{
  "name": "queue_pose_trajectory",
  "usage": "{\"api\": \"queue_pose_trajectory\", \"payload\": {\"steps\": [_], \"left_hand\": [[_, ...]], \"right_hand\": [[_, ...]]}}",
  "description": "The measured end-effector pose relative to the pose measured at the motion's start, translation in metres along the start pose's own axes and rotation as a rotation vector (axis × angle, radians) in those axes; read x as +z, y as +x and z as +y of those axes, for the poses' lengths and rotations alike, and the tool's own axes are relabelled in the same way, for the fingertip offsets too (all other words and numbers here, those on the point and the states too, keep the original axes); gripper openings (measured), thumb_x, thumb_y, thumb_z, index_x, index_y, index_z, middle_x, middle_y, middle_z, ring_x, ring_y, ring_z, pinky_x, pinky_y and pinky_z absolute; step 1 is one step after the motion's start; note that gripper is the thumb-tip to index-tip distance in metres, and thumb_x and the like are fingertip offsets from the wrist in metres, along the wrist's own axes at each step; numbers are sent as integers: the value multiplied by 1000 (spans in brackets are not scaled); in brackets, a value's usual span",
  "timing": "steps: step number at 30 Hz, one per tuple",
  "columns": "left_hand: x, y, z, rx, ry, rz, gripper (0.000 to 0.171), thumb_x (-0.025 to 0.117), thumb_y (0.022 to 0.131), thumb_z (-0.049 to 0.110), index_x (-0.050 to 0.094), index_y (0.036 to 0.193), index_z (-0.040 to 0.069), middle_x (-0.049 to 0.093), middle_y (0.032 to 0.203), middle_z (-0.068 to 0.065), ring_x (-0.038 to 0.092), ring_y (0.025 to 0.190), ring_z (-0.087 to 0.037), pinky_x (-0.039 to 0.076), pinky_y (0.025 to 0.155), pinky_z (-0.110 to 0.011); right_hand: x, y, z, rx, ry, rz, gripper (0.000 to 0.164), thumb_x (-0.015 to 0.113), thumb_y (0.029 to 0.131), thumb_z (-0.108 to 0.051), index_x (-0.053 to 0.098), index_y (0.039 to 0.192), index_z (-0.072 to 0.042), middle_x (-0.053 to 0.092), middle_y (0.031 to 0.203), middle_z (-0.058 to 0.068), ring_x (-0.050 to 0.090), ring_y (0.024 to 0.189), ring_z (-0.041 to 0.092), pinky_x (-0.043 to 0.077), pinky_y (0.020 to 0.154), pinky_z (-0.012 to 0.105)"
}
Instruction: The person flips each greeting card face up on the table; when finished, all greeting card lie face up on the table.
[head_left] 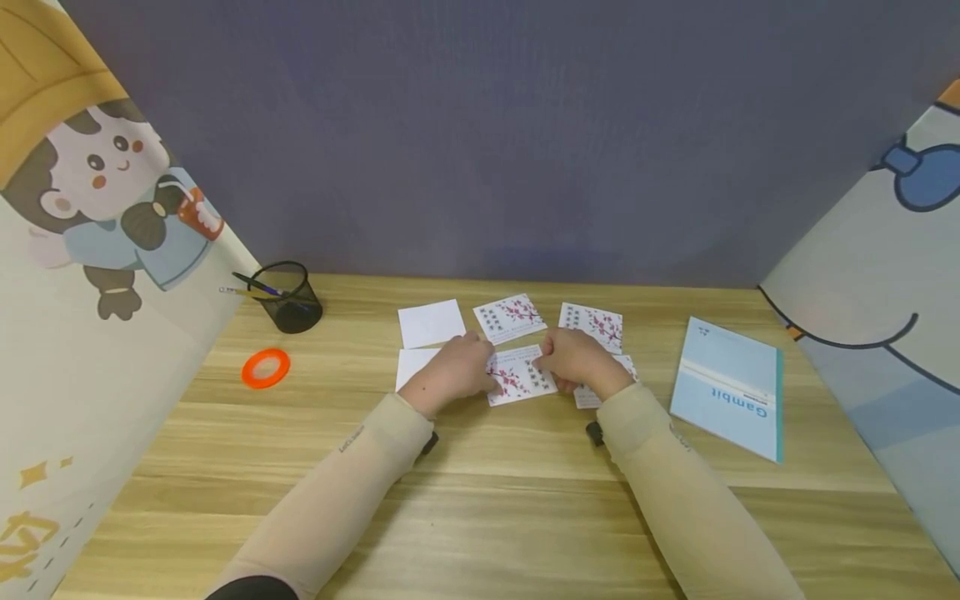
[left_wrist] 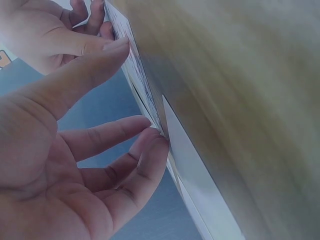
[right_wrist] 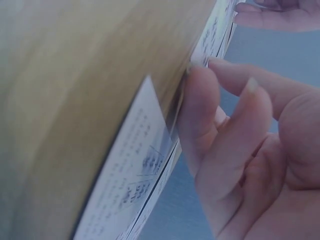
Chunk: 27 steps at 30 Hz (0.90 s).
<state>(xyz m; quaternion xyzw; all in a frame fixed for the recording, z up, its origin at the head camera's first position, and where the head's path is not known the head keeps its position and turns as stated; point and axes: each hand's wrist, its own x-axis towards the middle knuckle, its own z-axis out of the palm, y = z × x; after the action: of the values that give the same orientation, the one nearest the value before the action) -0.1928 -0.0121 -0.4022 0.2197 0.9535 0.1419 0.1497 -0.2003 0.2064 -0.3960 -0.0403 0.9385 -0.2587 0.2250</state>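
Note:
A white card with pink blossom branches and dark characters (head_left: 517,377) lies between my two hands, in the near row. My left hand (head_left: 456,372) touches its left side; in the left wrist view the thumb (left_wrist: 107,55) overlaps the card and the other fingers (left_wrist: 150,155) bend loosely by its corner. My right hand (head_left: 581,358) pinches the right edge between thumb and index finger. Beneath the right hand a printed card (head_left: 588,395) is partly covered. Left of the left hand lies a blank white card (head_left: 412,364), partly hidden.
Behind are a blank card (head_left: 431,322) and two blossom cards (head_left: 512,318) (head_left: 596,325). A light blue Gambit notebook (head_left: 726,387) lies right. A black mesh pen cup (head_left: 292,304) and an orange tape roll (head_left: 266,368) are left. A dark partition (head_left: 510,150) closes the back.

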Motion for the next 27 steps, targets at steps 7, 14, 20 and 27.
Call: {"api": "queue_pose_trajectory", "payload": {"steps": [7,14,20,27], "left_hand": [[0,-1,1,17,18,22,57,89,88,33,70,130,-1,66,115,-13,60,93,-22,58,90,-38],[2,-2,2,25,17,34,54,88,88,32,71,127,-2,67,115,-13,61,93,-22,59,91,-38],[2,-3,1,27,14,25,54,84,92,33,69,131,-1,67,119,-15,63,97,-24,59,94,-40],[-6,-10,-10,23,-74,29,62,76,98,43,64,146,4,62,147,-18,62,132,-34,52,116,-50]], "right_hand": [[1,2,0,-6,-32,14,22,67,106,-27,58,101,-8,65,75,6,69,64,21,58,60,30],[1,1,0,-11,-35,20,24,65,107,-30,60,99,-8,67,75,7,71,63,22,58,61,31],[2,1,-1,-16,-43,29,27,63,108,-34,62,101,-8,70,75,8,72,64,23,59,63,32],[-2,-4,-11,-59,-85,50,31,61,109,-39,65,104,-9,70,68,11,68,55,24,57,72,35]]}}
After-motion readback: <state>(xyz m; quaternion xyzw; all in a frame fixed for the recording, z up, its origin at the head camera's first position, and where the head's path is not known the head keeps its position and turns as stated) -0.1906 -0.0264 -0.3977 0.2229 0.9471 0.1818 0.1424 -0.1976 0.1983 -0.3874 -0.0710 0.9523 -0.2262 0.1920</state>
